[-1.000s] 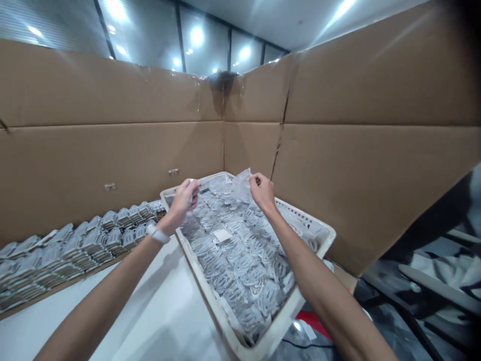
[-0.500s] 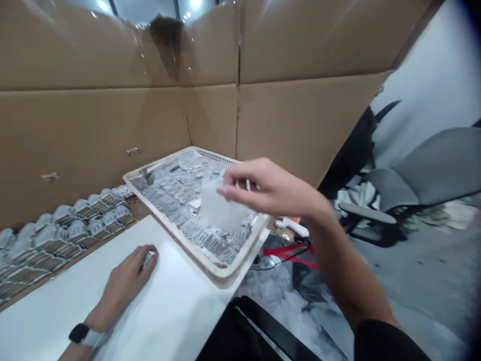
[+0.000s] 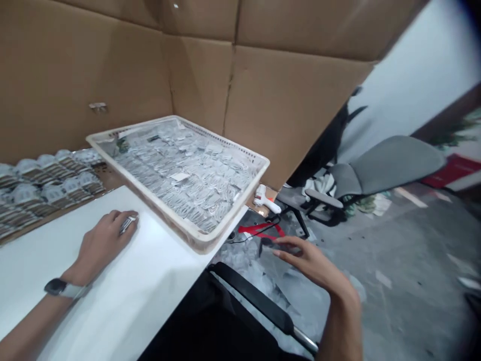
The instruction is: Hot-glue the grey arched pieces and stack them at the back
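Observation:
My left hand rests on the white tabletop, its fingers curled around a small silvery-white piece whose kind I cannot make out. Over the floor beyond the table's right edge is my right hand, with thumb and forefinger slightly apart. A small dark piece shows just in front of these fingertips; whether it touches them is unclear. Heaped below lie crumpled clear plastic bags. A white plastic basket holds rows of small pieces in clear wrapping.
Stacks of small packets line the table's left back. Cardboard walls stand behind. A white glue gun lies by the basket's right corner, near a red strap. A black armrest and grey chair are on the right.
My right hand has moved from above the basket down and right, over the floor. The translucent plastic it held is no longer plainly in its fingers. The view has shifted; my left hand keeps its grip.

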`<state>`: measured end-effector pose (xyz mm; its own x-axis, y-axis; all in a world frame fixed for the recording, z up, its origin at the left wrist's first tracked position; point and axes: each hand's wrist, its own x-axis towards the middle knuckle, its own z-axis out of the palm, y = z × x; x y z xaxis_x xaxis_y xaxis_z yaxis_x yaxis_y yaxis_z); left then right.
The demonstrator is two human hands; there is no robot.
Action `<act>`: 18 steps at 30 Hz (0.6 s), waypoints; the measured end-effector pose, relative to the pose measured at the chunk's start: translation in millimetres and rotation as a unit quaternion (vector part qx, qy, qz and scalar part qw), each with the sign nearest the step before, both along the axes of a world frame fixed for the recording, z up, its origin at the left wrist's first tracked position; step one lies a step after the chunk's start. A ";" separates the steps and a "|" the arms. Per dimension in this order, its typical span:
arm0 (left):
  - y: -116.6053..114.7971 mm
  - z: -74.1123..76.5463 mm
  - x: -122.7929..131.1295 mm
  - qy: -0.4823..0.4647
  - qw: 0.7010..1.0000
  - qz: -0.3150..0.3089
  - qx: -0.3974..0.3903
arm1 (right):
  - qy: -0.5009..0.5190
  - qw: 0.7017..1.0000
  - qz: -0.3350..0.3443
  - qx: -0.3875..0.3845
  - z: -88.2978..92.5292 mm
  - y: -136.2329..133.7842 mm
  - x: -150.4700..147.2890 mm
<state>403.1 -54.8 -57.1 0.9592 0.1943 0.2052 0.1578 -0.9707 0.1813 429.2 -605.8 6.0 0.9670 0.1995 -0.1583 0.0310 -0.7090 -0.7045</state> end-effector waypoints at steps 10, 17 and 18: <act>5.6 -22.8 -3.8 -0.051 0.997 -0.025 -0.049 | -0.219 0.967 0.087 0.093 94.4 95.9 108.2; 11.8 -37.9 -3.1 -0.105 0.991 -0.060 -0.057 | -0.285 0.929 0.220 -0.086 96.6 271.6 250.4; 12.4 -39.0 -3.0 -0.110 0.990 -0.064 -0.061 | -0.277 0.927 0.224 -0.122 88.3 289.2 267.4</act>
